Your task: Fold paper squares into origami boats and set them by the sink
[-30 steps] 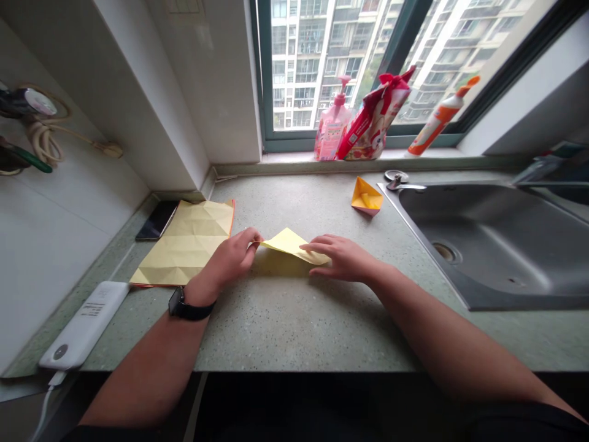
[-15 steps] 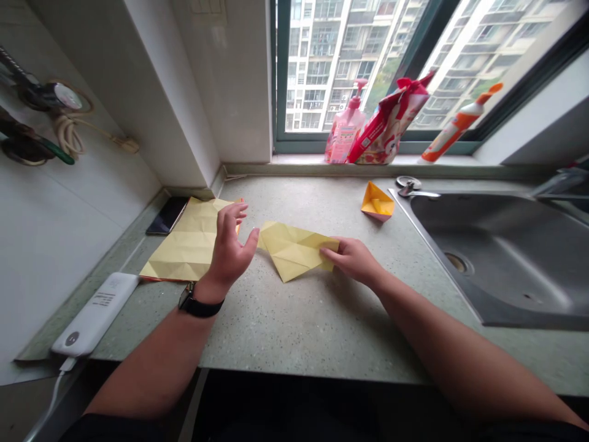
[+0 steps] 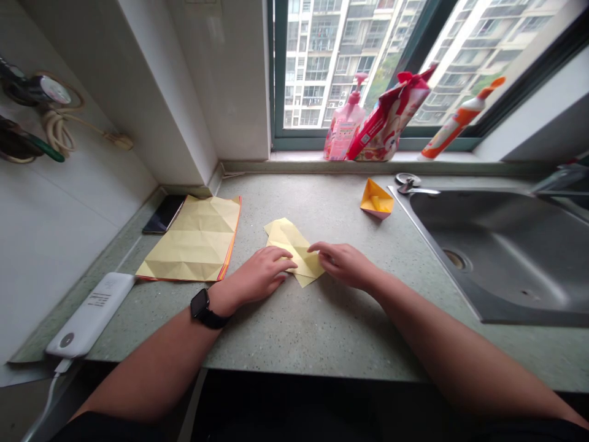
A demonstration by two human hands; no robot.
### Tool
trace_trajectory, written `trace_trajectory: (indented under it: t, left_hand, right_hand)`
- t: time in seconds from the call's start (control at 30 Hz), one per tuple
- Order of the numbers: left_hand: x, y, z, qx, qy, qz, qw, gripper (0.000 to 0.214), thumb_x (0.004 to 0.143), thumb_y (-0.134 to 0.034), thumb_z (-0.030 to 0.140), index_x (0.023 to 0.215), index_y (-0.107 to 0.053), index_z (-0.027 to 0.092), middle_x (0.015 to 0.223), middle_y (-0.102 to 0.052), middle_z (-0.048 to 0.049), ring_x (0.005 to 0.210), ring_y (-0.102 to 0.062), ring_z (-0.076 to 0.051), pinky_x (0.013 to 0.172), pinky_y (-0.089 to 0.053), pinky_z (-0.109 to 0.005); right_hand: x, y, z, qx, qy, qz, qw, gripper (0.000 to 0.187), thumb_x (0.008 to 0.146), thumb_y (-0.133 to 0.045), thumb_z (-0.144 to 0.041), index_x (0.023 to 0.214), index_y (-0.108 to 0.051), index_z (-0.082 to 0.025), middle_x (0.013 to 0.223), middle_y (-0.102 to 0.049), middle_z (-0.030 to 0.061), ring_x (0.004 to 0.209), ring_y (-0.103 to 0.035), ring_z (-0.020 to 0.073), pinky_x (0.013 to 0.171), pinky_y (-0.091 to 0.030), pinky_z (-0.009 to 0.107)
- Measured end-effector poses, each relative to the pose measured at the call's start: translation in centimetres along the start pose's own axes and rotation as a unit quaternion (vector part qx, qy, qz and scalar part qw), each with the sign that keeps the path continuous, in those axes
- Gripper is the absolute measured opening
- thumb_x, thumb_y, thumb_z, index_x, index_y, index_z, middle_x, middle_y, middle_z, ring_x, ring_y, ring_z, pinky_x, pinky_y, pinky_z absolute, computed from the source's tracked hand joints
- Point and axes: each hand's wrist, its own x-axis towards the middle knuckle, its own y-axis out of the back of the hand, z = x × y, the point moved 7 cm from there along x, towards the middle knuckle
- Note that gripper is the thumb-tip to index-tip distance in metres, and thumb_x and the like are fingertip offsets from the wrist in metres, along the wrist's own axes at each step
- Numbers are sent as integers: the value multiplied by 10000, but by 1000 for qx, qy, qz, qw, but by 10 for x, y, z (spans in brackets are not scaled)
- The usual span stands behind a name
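A folded sheet of pale yellow paper point(image 3: 288, 234) lies on the countertop between my two hands, its creases showing. My left hand point(image 3: 264, 270), with a black watch at the wrist, has its bent fingers on the paper's lower left part, the thumb close beneath them. From the other side, my right hand point(image 3: 345, 264) grips the paper's right end, its index finger over the top and the other fingers curled at the edge. Part of the paper is hidden under the fingers of both hands.
Creased yellow sheets point(image 3: 193, 236) lie at left beside a dark phone point(image 3: 163, 213) and a white power bank point(image 3: 92, 313) with a cable. An orange folded paper piece point(image 3: 377, 199) sits near the steel sink point(image 3: 515, 245). Bottles and a red bag point(image 3: 386, 123) stand on the windowsill.
My left hand has come down from the air onto the paper. The paper has turned and now looks narrower, and my right hand has shifted slightly left with it.
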Motion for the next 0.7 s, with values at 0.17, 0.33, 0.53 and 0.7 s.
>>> trace_trajectory:
  t: [0.17,0.33,0.53,0.7]
  left_hand:
    - [0,5,-11,24,21,9,999,498,909,-549,-24,1268,-747,260,1359,-710,-93,1302,-644,-282,1159,-524,-499]
    - [2,5,-5,3,12,-3,1000,342,982,-584,67,1222,-764,231,1270,-739,-103,1196,-687,-270,1085,-564,-466]
    - [3,7,0,-55,-13,-6,998,311,1010,-611,122,1266,-752,227,1308,-748,-107,1213,-700,-262,1086,-566,-443]
    - [2,7,-2,-73,-12,-12,997,314,1013,-617,155,1291,-740,233,1312,-742,-115,1224,-696,-263,1094,-571,-442]
  right_hand:
    - [-8,-10,-26,76,99,-82,989,348,958,-550,-107,1186,-767,-254,961,-815,33,792,-731,173,761,-538,289]
    - [-2,-12,-7,9,60,17,998,344,982,-614,-157,1264,-769,-278,1111,-837,59,920,-766,211,818,-572,330]
    - [8,-9,15,-55,15,79,995,271,1013,-634,-174,1184,-815,-280,1075,-815,59,891,-746,205,781,-550,318]
    - [12,-13,10,-56,33,84,994,237,1010,-657,-167,1115,-833,-287,1095,-782,61,915,-720,209,795,-544,328]
